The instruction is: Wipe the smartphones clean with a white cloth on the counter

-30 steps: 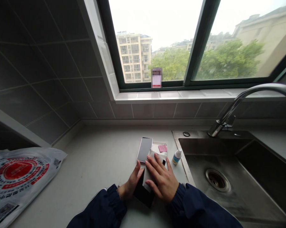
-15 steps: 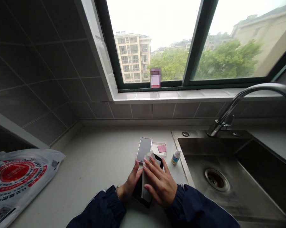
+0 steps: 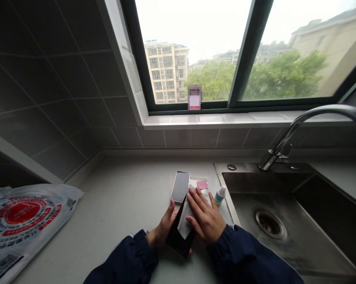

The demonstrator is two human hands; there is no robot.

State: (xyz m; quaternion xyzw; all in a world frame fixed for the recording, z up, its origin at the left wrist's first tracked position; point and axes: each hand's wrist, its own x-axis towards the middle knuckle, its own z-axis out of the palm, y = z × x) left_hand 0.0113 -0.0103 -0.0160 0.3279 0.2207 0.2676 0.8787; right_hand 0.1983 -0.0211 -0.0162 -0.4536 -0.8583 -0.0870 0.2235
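A black phone (image 3: 179, 241) lies tilted in my left hand (image 3: 165, 227), which is closed around its left edge and underside. One fingertip shows past the phone's lower right edge. My right hand (image 3: 206, 216) presses a light grey cloth (image 3: 186, 224) onto the screen, its fingers long and close together over the cloth and its thumb lower down. Part of the cloth and the phone's far end are hidden under that hand. Just beyond, a second phone (image 3: 180, 186) with a pale frame rests on the counter. Beside my right fingertips stands a small white-capped bottle (image 3: 220, 196).
A clear case (image 3: 206, 182) with a pink piece (image 3: 202, 185) on it sits behind my right hand. To the right is a steel sink (image 3: 248, 197) with a curved faucet (image 3: 284, 138). A printed plastic bag (image 3: 62, 201) lies on the left of the counter (image 3: 112, 197).
My right hand and the cloth have shifted right across the phone, so more of the black screen shows on the left and at the lower end. My left hand keeps nearly the same place.
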